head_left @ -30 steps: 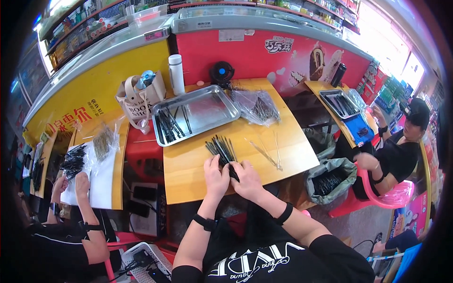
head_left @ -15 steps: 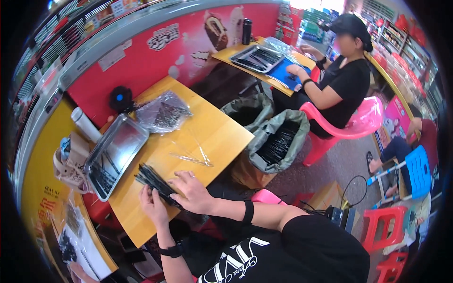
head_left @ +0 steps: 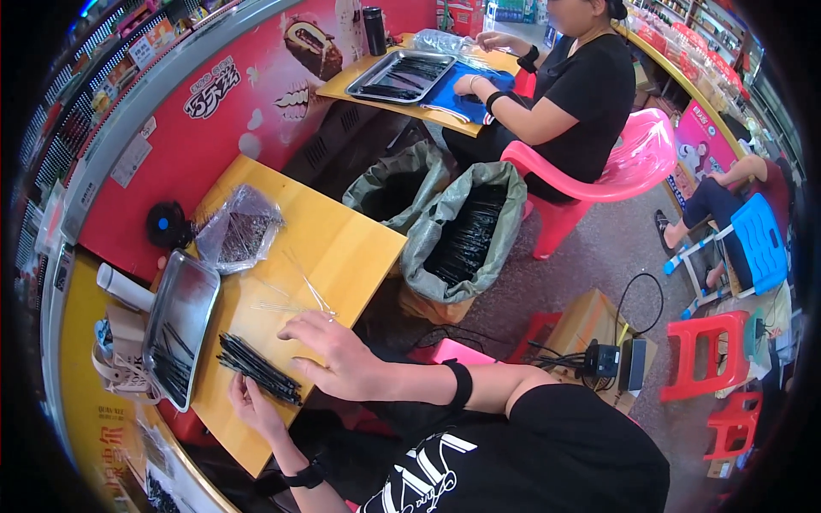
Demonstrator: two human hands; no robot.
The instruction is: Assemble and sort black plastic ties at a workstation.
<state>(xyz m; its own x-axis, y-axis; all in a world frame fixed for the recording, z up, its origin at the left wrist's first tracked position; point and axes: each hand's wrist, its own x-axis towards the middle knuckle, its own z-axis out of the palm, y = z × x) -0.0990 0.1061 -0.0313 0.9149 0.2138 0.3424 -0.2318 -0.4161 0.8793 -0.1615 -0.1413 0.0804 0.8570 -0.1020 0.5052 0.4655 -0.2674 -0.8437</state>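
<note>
Left hand (head_left: 250, 403) fingers grasp black sticks (head_left: 256, 368); right hand (head_left: 338, 355) apparently released, fingers spread.

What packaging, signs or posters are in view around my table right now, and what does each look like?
Clear plastic bag: far table end, crinkled, holding thin dark sticks.
Red banner: wall behind the table, white lettering, ice-cream pictures.
Grey-green sacks: floor beside the table, open, full of black sticks.

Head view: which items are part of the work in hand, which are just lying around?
In hand:
- bundle of black sticks, held by left hand
- right hand, resting on the wooden table
- metal tray with more sticks
- clear sleeves

Lying about:
- plastic bag
- green sacks
- black fan
- red stool
</note>
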